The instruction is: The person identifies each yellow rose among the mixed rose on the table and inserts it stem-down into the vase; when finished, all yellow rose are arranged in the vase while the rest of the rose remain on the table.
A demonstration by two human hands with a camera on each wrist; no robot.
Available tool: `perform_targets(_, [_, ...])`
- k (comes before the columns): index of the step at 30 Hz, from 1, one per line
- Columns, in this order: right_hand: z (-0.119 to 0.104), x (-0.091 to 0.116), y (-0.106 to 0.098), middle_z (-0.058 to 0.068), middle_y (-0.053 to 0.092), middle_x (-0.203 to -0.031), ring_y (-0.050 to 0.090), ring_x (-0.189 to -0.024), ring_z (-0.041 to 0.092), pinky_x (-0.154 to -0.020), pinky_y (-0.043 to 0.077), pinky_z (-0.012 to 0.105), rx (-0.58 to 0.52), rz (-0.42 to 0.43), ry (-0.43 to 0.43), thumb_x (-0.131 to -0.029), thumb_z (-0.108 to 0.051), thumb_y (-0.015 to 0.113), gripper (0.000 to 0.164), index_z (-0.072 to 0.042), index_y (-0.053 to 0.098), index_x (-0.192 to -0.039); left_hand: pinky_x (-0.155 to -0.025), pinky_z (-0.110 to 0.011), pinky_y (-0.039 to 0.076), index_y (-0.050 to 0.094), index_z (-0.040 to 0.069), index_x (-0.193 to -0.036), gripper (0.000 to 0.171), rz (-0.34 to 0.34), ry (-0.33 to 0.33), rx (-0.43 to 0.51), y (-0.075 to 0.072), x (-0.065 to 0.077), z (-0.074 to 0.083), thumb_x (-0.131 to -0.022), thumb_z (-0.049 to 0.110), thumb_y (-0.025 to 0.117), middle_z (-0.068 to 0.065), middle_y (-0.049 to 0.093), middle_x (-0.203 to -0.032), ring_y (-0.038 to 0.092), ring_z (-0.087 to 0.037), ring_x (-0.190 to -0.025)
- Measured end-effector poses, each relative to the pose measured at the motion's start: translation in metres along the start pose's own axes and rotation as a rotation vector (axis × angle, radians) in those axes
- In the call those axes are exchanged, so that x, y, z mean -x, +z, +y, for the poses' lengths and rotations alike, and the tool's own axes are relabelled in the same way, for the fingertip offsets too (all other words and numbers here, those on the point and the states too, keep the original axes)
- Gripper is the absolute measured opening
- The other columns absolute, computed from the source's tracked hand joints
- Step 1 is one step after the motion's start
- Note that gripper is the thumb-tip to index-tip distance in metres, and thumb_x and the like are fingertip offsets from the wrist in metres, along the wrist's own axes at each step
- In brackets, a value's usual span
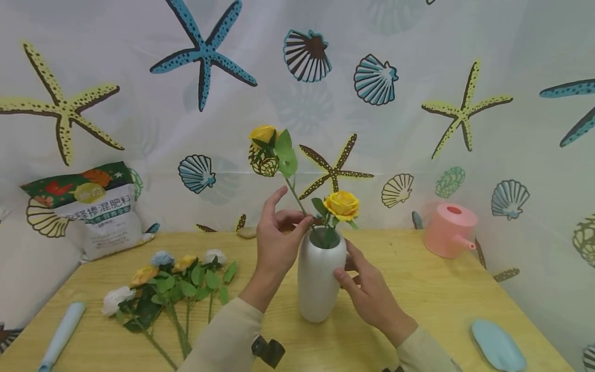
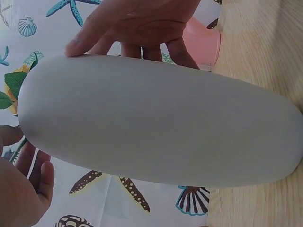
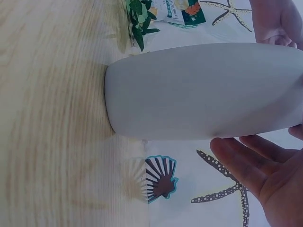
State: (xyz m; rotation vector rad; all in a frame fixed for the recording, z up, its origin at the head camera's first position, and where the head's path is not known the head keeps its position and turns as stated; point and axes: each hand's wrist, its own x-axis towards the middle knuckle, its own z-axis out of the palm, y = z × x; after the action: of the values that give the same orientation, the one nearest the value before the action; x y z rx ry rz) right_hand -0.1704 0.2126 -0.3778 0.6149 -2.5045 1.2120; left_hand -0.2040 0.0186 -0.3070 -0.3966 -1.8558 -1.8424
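A silver-white vase [image 1: 321, 284] stands upright on the wooden table. My left hand [image 1: 279, 237] pinches the stem of a yellow rose [image 1: 265, 134] at the vase mouth; the stem tilts left and its lower end is inside. Another yellow rose [image 1: 341, 205] is in the vase, its bloom just above the rim. My right hand [image 1: 372, 294] touches the vase's right side with thumb and fingertips. In the right wrist view the fingers [image 3: 241, 158] look fairly straight against the wall of the vase [image 3: 199, 92]. Part of the right hand is hidden behind the vase in the left wrist view.
Several white, blue and yellow-orange roses [image 1: 186, 281] lie on the table [image 1: 395, 258] to the left. A fertilizer bag [image 1: 109, 217] leans at the back left. A pink watering can [image 1: 448, 230] is at back right. Pale blue tools, a handle [image 1: 62, 333] and a scoop [image 1: 498, 346], flank the front.
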Motion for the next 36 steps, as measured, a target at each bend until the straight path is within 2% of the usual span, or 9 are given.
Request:
perform_targets(3, [0.0003, 0.0008, 0.0, 0.014, 0.066, -0.129, 0.068, -0.108, 0.028, -0.075, 0.059, 0.026, 0.001, 0.003, 0.003, -0.107, -0.028, 0.051, 0.057, -0.012, 0.03, -0.158, -0.082, -0.022, 0.055, 0.045, 0.011, -0.149, 0.064, -0.007, -0.035, -0.013, 0.0004, 0.0004, -0.0011, -0.092, 0.007, 0.074, -0.014, 0.076, -0.096, 0.069, -0.019, -0.086])
perform_targets(7, [0.0001, 0.001, 0.0004, 0.014, 0.067, -0.127, 0.068, -0.107, 0.028, -0.075, 0.059, 0.025, 0.0, 0.004, 0.0, -0.107, -0.027, 0.052, 0.058, -0.012, 0.031, -0.158, -0.091, -0.034, 0.057, 0.045, 0.016, -0.149, 0.06, -0.008, -0.071, -0.018, -0.0005, 0.0004, -0.0019, -0.095, 0.011, 0.07, -0.011, 0.078, -0.096, 0.073, -0.02, -0.09])
perform_targets(11, [0.0, 0.0008, 0.0006, 0.015, 0.067, -0.127, 0.068, -0.107, 0.029, -0.075, 0.059, 0.026, -0.006, 0.003, -0.005, -0.107, -0.027, 0.052, 0.057, -0.013, 0.03, -0.158, -0.095, -0.042, 0.057, 0.046, 0.017, -0.149, 0.06, 0.002, -0.061, -0.002, -0.0009, 0.0004, -0.0021, -0.094, 0.011, 0.071, -0.013, 0.078, -0.092, 0.075, -0.022, -0.089])
perform_targets(14, [0.0002, 0.001, 0.0004, 0.014, 0.067, -0.126, 0.068, -0.106, 0.028, -0.075, 0.059, 0.026, 0.0, 0.007, -0.01, -0.107, -0.026, 0.052, 0.057, -0.013, 0.03, -0.158, -0.094, -0.045, 0.057, 0.049, 0.017, -0.147, 0.059, -0.005, -0.036, -0.033, -0.0006, 0.0009, -0.0009, -0.093, 0.011, 0.073, -0.012, 0.078, -0.09, 0.076, -0.022, -0.087])
perform_targets(20, [0.0, 0.0014, -0.0003, 0.014, 0.067, -0.127, 0.068, -0.106, 0.029, -0.074, 0.059, 0.024, 0.011, 0.011, -0.01, -0.106, -0.026, 0.052, 0.057, -0.013, 0.031, -0.158, -0.085, -0.038, 0.057, 0.052, 0.018, -0.145, 0.057, -0.022, -0.025, -0.105, 0.0002, 0.002, 0.0003, -0.093, 0.013, 0.074, -0.009, 0.078, -0.089, 0.072, -0.02, -0.083])
perform_targets(24, [-0.0008, 0.001, -0.0006, 0.014, 0.067, -0.128, 0.068, -0.107, 0.029, -0.074, 0.059, 0.024, 0.009, 0.006, -0.009, -0.106, -0.026, 0.052, 0.057, -0.014, 0.031, -0.158, -0.08, -0.031, 0.056, 0.05, 0.018, -0.147, 0.06, -0.023, -0.052, -0.066, -0.0006, 0.0023, 0.0019, -0.092, 0.016, 0.075, -0.011, 0.078, -0.095, 0.07, -0.029, -0.082])
perform_targets(27, [-0.0011, 0.0013, -0.0009, 0.013, 0.067, -0.128, 0.068, -0.106, 0.027, -0.074, 0.058, 0.024, 0.013, 0.004, -0.005, -0.106, -0.026, 0.052, 0.058, -0.014, 0.03, -0.158, -0.076, -0.028, 0.055, 0.041, 0.021, -0.152, 0.067, -0.026, -0.061, -0.017, -0.0017, 0.0027, 0.0018, -0.094, 0.016, 0.074, -0.012, 0.077, -0.098, 0.071, -0.032, -0.084])
perform_targets(31, [-0.0014, 0.0016, -0.0014, 0.013, 0.067, -0.127, 0.068, -0.105, 0.027, -0.074, 0.058, 0.023, 0.015, 0.006, -0.005, -0.106, -0.026, 0.053, 0.058, -0.014, 0.03, -0.158, -0.067, -0.025, 0.051, 0.035, 0.025, -0.156, 0.068, -0.04, -0.034, 0.0, -0.0035, 0.0029, 0.001, -0.097, 0.012, 0.068, -0.012, 0.078, -0.095, 0.072, -0.024, -0.084])
perform_targets(36, [-0.0017, 0.0009, -0.0016, 0.013, 0.067, -0.127, 0.068, -0.105, 0.027, -0.074, 0.059, 0.025, 0.006, 0.007, -0.006, -0.106, -0.027, 0.052, 0.058, -0.013, 0.031, -0.158, -0.068, -0.024, 0.05, 0.044, 0.024, -0.151, 0.06, -0.062, -0.008, -0.046, -0.0043, 0.0036, 0.0006, -0.097, 0.013, 0.068, -0.009, 0.078, -0.091, 0.071, -0.016, -0.081])
